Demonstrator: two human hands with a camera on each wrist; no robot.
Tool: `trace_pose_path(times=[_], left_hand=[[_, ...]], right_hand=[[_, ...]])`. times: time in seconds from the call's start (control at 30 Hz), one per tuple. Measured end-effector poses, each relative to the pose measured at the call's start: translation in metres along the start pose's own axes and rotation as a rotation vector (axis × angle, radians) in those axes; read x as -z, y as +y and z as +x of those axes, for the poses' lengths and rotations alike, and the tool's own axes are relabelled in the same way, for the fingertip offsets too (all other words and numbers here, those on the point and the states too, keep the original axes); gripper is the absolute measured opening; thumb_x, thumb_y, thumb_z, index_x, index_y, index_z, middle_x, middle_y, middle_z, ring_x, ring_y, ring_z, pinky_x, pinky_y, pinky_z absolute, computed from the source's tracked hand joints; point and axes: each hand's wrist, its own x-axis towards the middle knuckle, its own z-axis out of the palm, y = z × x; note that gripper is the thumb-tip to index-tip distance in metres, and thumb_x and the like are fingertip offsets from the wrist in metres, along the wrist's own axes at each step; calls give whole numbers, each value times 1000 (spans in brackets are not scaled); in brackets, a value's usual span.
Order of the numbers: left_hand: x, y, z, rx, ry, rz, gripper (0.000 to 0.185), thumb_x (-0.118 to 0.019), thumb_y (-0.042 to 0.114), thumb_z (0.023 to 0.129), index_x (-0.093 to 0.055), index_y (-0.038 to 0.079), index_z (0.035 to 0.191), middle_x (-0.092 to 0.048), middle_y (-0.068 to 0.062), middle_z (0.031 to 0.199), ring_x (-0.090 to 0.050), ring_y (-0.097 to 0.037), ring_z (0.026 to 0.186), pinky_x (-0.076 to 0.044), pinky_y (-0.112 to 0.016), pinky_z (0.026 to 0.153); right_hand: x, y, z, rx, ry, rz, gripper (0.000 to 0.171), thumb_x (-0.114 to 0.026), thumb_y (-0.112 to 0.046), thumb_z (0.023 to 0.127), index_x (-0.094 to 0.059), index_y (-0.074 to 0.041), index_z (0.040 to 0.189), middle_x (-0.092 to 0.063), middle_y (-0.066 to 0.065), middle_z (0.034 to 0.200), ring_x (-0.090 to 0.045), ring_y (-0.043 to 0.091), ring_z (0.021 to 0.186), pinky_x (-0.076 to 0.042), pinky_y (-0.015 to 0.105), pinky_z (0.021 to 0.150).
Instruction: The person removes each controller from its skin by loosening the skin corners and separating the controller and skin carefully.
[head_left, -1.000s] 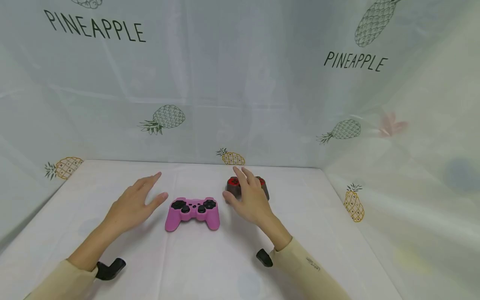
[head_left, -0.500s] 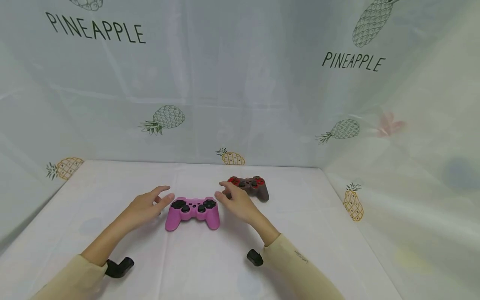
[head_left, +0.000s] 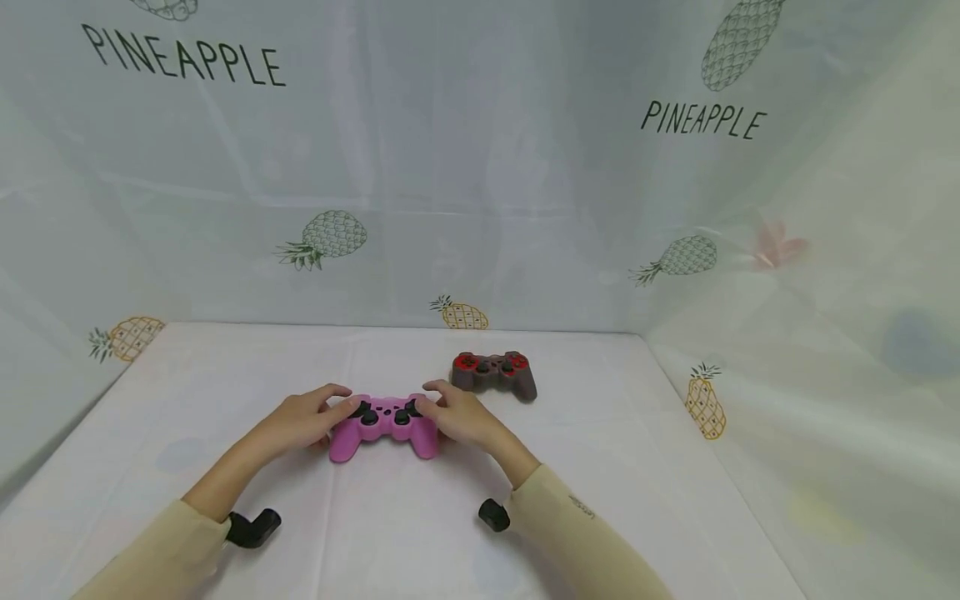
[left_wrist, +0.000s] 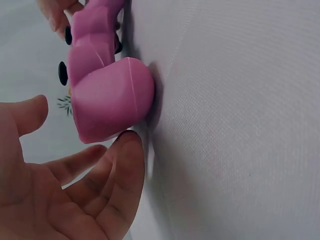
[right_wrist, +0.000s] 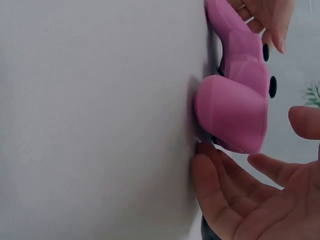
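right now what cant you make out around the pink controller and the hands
- Pink controller: in the head view both hands cover its side edges, so the grip there is unclear.
- Left hand: left wrist view cuts off its fingertips.
- Right hand: right wrist view crops it.
- Dark controller: markings too small.

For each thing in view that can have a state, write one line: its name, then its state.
pink controller: flat on the table, buttons up, a hand at each end.
dark controller: flat on the table, untouched, behind the pink one.
left hand: fingers relaxed, at the pink controller's left grip.
right hand: fingers relaxed, at its right grip.
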Motion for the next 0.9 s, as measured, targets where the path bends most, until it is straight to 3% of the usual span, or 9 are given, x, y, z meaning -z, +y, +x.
trace_pose_path(times=[0.17, 0.4, 0.7, 0.9], left_hand=[[-1, 1, 3, -8, -23, 2, 67, -54, 57, 107, -54, 5, 149, -69, -8, 101, -64, -19, 80, -50, -37, 71], [-3, 0, 5, -29, -27, 24, 62, -59, 52, 106, -55, 5, 147, -65, -6, 97, -59, -21, 85, -46, -37, 70], [-4, -7, 10, -15, -92, -82, 64, -60, 51, 106, -49, 10, 154, -60, -8, 102, -58, -23, 87, -46, -38, 73], [-3, -8, 12, -43, -125, -157, 58, -61, 42, 107, -48, 8, 152, -57, -10, 98, -57, -24, 81, -46, -38, 70]], right_hand=[[-2, 3, 3, -23, -22, 14, 58, -55, -51, 104, -55, -17, 151, -71, 6, 112, -65, 17, 95, -54, 42, 87], [-6, 5, 9, -18, -45, -32, 56, -60, -48, 102, -57, -18, 149, -70, 6, 116, -64, 16, 96, -53, 39, 84], [-4, 2, 10, -31, -84, -20, 53, -64, -46, 104, -56, -19, 149, -67, 8, 114, -62, 20, 98, -52, 43, 86], [-6, 0, 11, -28, -76, -15, 50, -67, -41, 104, -57, -16, 147, -64, 7, 105, -60, 21, 90, -49, 39, 77]])
